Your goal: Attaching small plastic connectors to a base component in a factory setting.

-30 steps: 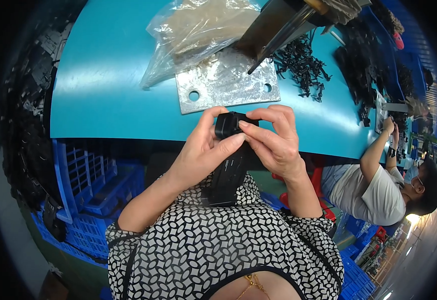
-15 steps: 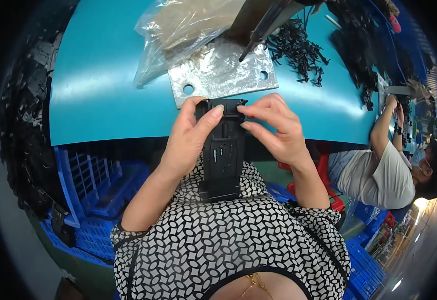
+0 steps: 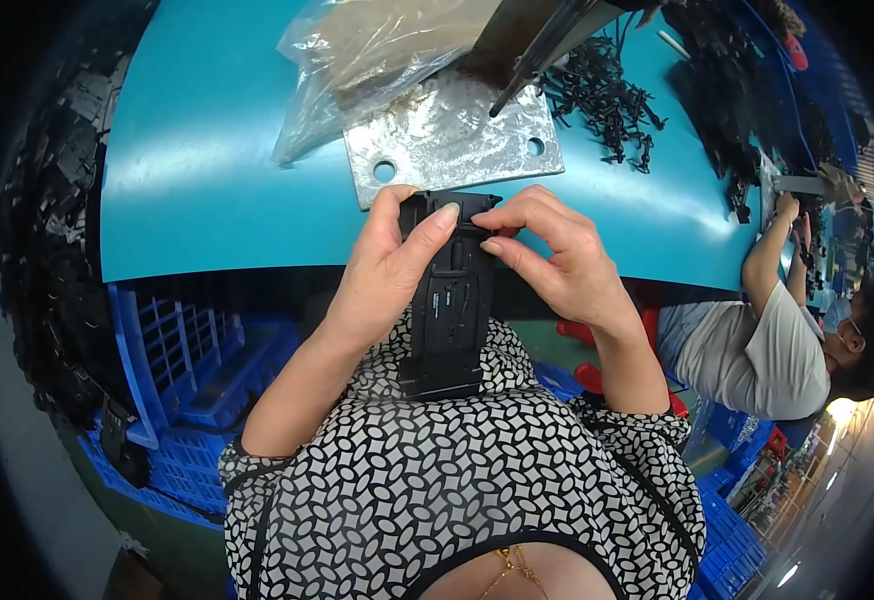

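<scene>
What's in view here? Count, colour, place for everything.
table: one, teal, ahead
long plastic part: one, black, centre
metal plate: one, silvery, on table
clear bag: one, brownish contents, plate's upper left
machine: one, dark, above plate
small parts: uncounted pile, black, right of plate
heaps: several, dark, far left and upper right
crates: several, blue, lower left and right
red pieces: count unclear, below table edge
coworker: one, pale top, right
patterned top: one, black and pale, bottom
left hand: one, gripping long plastic part
right hand: one, at its upper right

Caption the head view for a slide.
Left hand grips a black part; right fingers at its far end, near a metal plate.
</scene>
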Action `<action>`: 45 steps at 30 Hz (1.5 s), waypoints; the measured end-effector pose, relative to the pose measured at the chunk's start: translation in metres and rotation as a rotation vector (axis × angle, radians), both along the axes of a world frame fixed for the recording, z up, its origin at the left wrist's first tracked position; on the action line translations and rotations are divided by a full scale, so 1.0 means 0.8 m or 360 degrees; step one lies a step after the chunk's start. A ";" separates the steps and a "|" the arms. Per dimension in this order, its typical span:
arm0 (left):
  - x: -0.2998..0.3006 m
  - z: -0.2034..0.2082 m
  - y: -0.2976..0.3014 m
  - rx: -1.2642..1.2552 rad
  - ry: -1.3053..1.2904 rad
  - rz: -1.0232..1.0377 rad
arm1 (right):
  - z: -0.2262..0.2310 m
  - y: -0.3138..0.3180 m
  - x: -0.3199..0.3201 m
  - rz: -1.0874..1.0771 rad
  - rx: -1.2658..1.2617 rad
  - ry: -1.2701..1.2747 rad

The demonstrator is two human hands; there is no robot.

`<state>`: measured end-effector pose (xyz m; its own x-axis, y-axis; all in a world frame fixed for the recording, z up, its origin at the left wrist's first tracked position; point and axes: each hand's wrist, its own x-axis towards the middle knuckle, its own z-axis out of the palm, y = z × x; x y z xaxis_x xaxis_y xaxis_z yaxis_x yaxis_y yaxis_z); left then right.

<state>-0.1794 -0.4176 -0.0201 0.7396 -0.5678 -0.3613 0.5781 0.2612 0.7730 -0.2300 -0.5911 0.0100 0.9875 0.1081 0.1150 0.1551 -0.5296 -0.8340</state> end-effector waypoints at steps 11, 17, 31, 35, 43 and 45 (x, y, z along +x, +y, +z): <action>0.003 0.000 0.000 0.0080 -0.0030 -0.0027 | -0.002 -0.006 0.011 0.0023 0.0061 0.0099; -0.006 0.008 0.007 0.0035 -0.0181 0.0073 | -0.005 0.013 -0.004 -0.0175 -0.0029 -0.0245; -0.012 0.008 0.008 0.0155 -0.0358 0.0003 | -0.015 0.010 -0.015 -0.0184 0.0008 -0.0471; -0.012 0.017 0.008 0.0128 -0.0317 0.0004 | -0.003 0.004 -0.007 -0.0057 -0.0109 -0.0451; -0.015 0.017 0.008 0.0295 -0.0535 0.0020 | 0.013 0.004 -0.006 -0.0043 -0.0058 -0.0323; -0.015 0.017 0.008 0.0324 -0.0526 0.0002 | 0.014 0.003 -0.007 -0.0042 -0.0040 -0.0282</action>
<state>-0.1917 -0.4112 -0.0068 0.8356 -0.5081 -0.2086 0.2889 0.0836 0.9537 -0.2354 -0.5886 0.0212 0.9546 0.0872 0.2850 0.2840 -0.5557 -0.7814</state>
